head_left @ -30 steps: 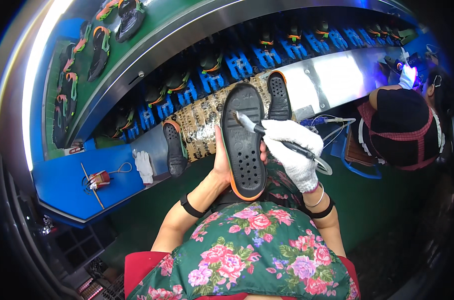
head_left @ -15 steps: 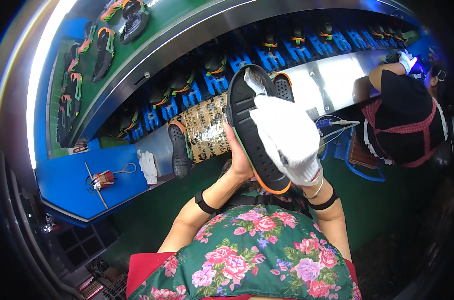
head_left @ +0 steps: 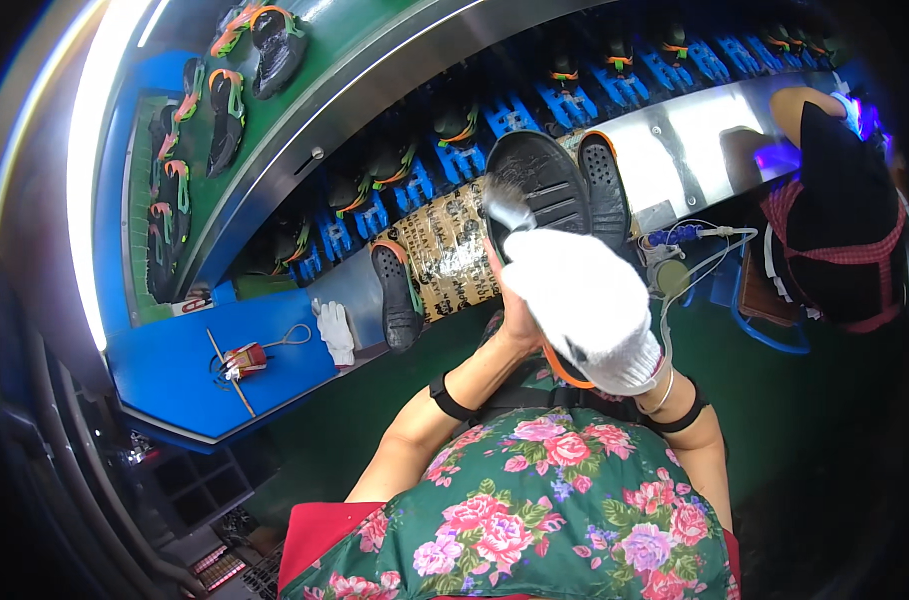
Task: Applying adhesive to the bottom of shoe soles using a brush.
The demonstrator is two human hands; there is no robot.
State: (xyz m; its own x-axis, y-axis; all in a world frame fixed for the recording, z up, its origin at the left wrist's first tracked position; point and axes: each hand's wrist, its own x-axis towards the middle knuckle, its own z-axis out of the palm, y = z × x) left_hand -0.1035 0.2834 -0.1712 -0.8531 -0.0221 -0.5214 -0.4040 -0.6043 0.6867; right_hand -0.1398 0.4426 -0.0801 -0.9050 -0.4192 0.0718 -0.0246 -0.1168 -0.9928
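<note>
A curved conveyor [head_left: 675, 130] is running across the top, carrying rows of blue holders [head_left: 515, 115] with dark shoes. A co-worker in a dark top [head_left: 835, 200] is sitting at the far right. The black shoe sole [head_left: 540, 190] is standing upright in front of the person's chest, just above a wrapped brown block [head_left: 445, 255]. The bare left hand [head_left: 515, 300] is gripping the sole from behind. The right hand [head_left: 590, 305], in a white glove, is lying curled over the sole's lower half; what it is grasping cannot be told. A spare white glove [head_left: 335, 330] is lying on the blue bench [head_left: 165, 370].
</note>
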